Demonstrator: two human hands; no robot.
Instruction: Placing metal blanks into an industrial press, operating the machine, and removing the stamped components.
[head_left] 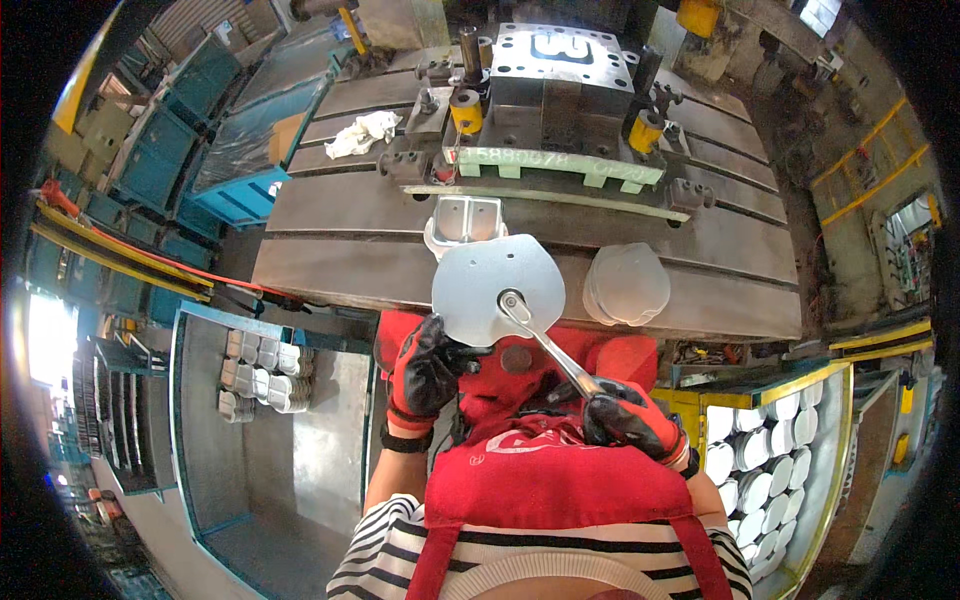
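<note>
My left hand point(432, 368), in a black and red glove, is closed on the lower left edge of a flat grey metal blank point(480, 275) with rounded corners and small holes near its far edge. My right hand point(632, 418), gloved alike, grips a slim metal-shafted tool point(550, 348). The tool's round end rests on the blank near its right side; I cannot tell whether it is a suction or magnetic lifter. Just beyond the blank, a formed two-compartment metal part point(466, 220) sits on the press bed. Right of it lies a stack of similar flat blanks point(628, 284).
A steel die point(560, 100) with yellow-collared posts stands on the slotted press bed point(340, 215). A white rag point(364, 134) lies at its left. Below left, a blue-rimmed bin point(215, 470) holds stacked formed parts; below right, a yellow-edged bin point(838, 440) holds many blanks.
</note>
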